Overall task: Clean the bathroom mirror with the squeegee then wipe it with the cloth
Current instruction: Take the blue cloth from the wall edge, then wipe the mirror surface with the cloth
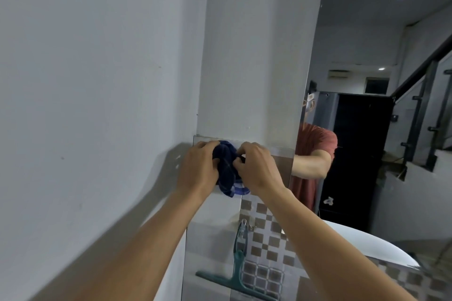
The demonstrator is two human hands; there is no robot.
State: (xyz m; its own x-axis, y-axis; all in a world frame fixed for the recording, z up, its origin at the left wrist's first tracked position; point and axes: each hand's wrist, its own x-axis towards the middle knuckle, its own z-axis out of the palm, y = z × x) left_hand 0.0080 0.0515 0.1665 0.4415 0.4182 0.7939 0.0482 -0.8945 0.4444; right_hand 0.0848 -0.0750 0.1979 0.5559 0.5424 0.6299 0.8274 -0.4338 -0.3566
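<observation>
both bare forearms reach up and forward from the bottom of the view, converging toward the middle. left hand [198, 166] seen from the back, wrist roughly straight, fingers curled inward, thumb side toward the right hand. right hand [254, 166] also back-on to the camera, wrist bent slightly left, fingers [241, 154] bunched and curled in. both hands grip the same dark blue cloth [226, 171], one on each side of it, knuckles almost touching above it. hands sit level with each other, close together. left forearm angles up to the right, right forearm angles up to the left. no sleeves visible on either forearm.
</observation>
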